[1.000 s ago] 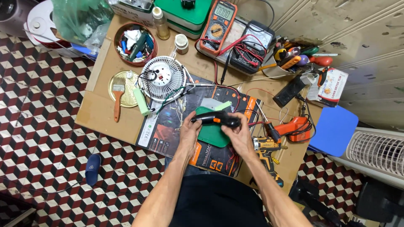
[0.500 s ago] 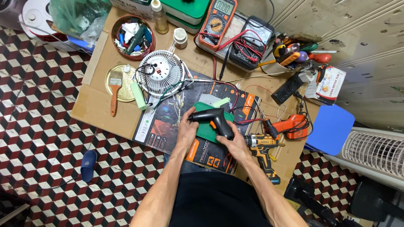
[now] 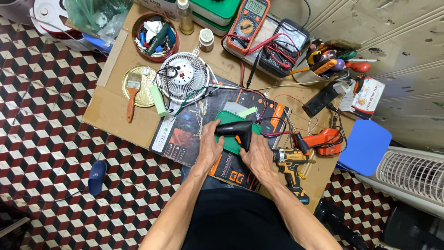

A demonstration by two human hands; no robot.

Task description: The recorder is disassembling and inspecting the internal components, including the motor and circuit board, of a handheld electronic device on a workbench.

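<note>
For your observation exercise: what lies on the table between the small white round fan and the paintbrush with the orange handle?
In the head view, a pale green cylinder lies between the fan and the paintbrush, beside the gold round lid under the brush.

The green mat (image 3: 226, 139) lies mostly hidden under the black tool (image 3: 238, 131) and both hands; the green box (image 3: 217, 9) is cut off by the top edge, and the small parts in the red bowl (image 3: 155, 32) are too small to tell
</note>
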